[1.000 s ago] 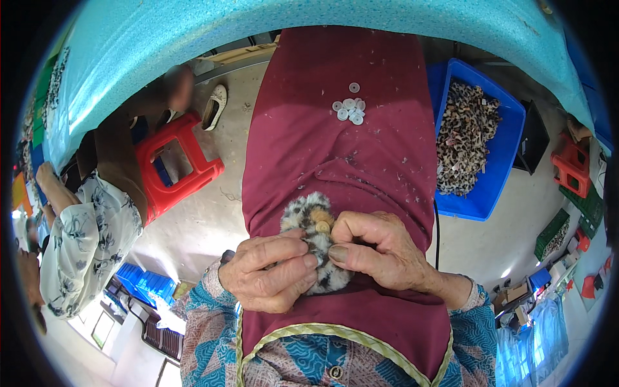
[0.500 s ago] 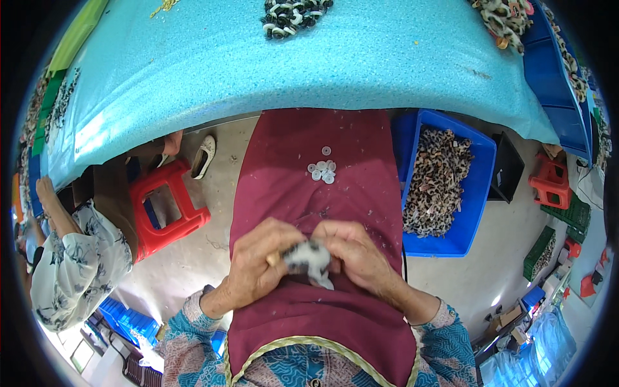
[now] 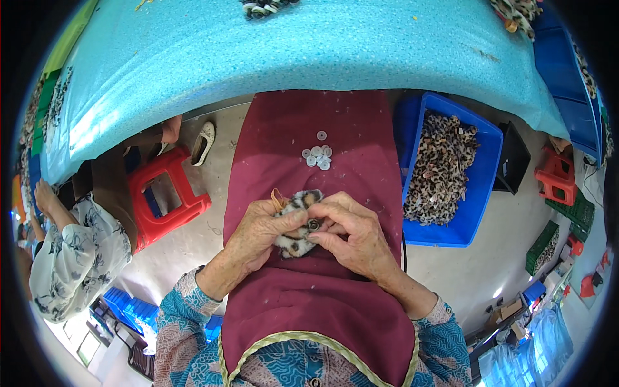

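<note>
Over my lap, my left hand (image 3: 256,235) pinches a small furry plush piece (image 3: 296,245), cream with dark spots, by its left side. A tan tab (image 3: 278,198) sticks up from it beside my left fingers. My right hand (image 3: 353,233) closes its thumb and fingertips around a small dark, shiny plastic eye (image 3: 314,224) at the plush piece's right side. Whether the eye is fixed in the fabric, I cannot tell. Farther up on the maroon apron (image 3: 277,142) lie several translucent white plastic washers (image 3: 317,157), one apart from the pile.
Ahead is a table with a light blue cover (image 3: 309,58), a heap of black-and-white eyes (image 3: 265,6) at its far edge. To the right, a blue bin (image 3: 482,187) holds spotted plush pieces (image 3: 445,168). A red stool (image 3: 169,193) and another person's arm (image 3: 58,209) are at left.
Both hands have moved up and away from me with the plush piece. It now shows its spotted fur side, and the dark eye has come into view at my right fingertips.
</note>
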`<move>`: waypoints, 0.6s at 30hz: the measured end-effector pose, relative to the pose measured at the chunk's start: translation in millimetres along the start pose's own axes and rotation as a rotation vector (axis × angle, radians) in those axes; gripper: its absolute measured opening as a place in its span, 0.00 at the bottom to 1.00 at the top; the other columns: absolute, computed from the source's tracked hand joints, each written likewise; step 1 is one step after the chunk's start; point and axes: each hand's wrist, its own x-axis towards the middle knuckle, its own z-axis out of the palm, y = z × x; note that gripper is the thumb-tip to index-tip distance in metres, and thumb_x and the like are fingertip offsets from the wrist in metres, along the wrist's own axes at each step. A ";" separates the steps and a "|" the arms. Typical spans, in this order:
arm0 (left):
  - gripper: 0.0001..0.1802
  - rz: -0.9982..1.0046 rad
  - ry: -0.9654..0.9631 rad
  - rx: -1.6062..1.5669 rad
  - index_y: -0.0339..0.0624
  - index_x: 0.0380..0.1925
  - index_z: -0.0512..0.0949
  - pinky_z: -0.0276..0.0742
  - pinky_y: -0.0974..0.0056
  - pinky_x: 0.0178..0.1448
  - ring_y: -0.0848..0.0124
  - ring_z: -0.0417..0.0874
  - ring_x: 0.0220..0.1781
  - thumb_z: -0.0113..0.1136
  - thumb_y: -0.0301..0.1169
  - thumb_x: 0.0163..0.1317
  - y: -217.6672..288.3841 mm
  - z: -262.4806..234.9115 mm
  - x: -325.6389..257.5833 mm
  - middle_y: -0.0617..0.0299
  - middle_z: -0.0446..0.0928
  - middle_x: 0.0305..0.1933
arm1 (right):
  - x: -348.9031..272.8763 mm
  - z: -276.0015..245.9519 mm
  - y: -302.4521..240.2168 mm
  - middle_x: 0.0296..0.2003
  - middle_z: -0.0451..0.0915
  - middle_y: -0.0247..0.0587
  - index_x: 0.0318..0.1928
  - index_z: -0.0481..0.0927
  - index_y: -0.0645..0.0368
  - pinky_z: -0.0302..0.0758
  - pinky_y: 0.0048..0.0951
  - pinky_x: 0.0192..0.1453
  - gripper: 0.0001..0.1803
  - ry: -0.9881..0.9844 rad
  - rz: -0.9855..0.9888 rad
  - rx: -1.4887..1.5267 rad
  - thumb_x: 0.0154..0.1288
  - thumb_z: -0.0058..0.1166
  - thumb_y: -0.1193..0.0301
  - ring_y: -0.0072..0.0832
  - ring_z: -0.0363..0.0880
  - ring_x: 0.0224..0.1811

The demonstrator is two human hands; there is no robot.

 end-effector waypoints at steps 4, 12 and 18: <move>0.15 -0.069 -0.096 -0.165 0.32 0.38 0.76 0.78 0.69 0.40 0.71 0.80 0.36 0.59 0.35 0.59 -8.1 -7.9 2.8 0.58 0.78 0.35 | -9.4 -0.6 10.0 0.36 0.73 0.40 0.40 0.77 0.63 0.78 0.19 0.34 0.13 0.020 -0.023 -0.083 0.51 0.57 0.83 0.23 0.77 0.31; 0.23 0.080 -0.135 -0.005 0.34 0.49 0.72 0.75 0.69 0.48 0.73 0.79 0.42 0.63 0.18 0.49 -22.7 5.6 5.3 0.60 0.78 0.42 | -20.0 -5.2 38.0 0.35 0.76 0.39 0.40 0.74 0.65 0.76 0.21 0.33 0.10 0.040 0.287 0.611 0.55 0.53 0.83 0.21 0.77 0.32; 0.19 0.005 -0.070 -0.009 0.30 0.46 0.74 0.77 0.67 0.46 0.71 0.81 0.38 0.62 0.27 0.54 -21.3 -2.7 21.4 0.57 0.80 0.40 | -13.9 -45.6 28.1 0.36 0.79 0.43 0.39 0.71 0.64 0.76 0.22 0.37 0.09 0.315 0.217 0.433 0.57 0.52 0.83 0.23 0.78 0.33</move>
